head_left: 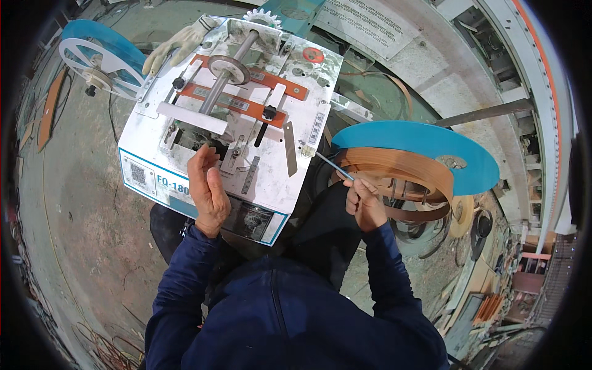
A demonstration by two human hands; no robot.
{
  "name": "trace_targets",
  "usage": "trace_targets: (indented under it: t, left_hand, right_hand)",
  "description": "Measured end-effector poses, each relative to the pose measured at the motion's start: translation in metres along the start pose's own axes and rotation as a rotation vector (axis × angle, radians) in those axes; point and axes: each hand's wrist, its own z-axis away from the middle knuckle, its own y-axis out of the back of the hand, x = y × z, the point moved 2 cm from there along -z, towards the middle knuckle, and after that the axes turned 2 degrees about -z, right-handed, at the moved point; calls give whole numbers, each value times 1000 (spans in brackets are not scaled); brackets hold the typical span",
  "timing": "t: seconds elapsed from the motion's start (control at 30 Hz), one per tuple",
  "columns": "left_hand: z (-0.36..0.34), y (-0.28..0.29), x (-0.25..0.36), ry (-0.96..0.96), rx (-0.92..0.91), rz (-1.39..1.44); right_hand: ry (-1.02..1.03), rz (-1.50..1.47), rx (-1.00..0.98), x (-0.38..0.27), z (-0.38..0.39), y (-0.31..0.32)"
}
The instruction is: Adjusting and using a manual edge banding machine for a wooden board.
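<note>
A white metal machine (296, 197) carries a steel shaft (245, 46) with a disc, two orange bars (290, 86) and a loose flat steel strip (290, 148). My left hand (206, 188) is at its front opening, fingers slightly bent, thumb apart, nothing visible in it; whether the fingertips touch the machine I cannot tell. My right hand (364, 203), right of the machine, is closed round a thin rod (336, 167), whose far end reaches a small pale piece (308, 150) at the machine's right edge.
A large blue disc (468, 151) with coiled wood-coloured banding (394, 157) stands at right. A pale glove (176, 46) lies on the machine's back left, beside a white spoked reel (80, 49). Boards (487, 308) lie at lower right; cables (105, 345) lie at lower left.
</note>
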Motion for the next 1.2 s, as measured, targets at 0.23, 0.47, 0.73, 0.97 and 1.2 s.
trace_targets:
  t: [0.23,0.47,0.73,0.97,1.2]
  left_hand:
    - [1,2,-1,-2,-5,-9]
    - [-1,10,7,118,105,221]
    - [28,34,16,31,78,76]
    - [49,49,8,303,164,231]
    - [47,51,7,330,119,245]
  right_hand:
    - [-28,-13,32,1,-15,-11]
    - [139,-146,137,3,1,23]
    - [222,39,-56,-9,27,-12]
    - [369,342,-315,-11,10,-95]
    - [900,1053,-244,-2,-14,-138]
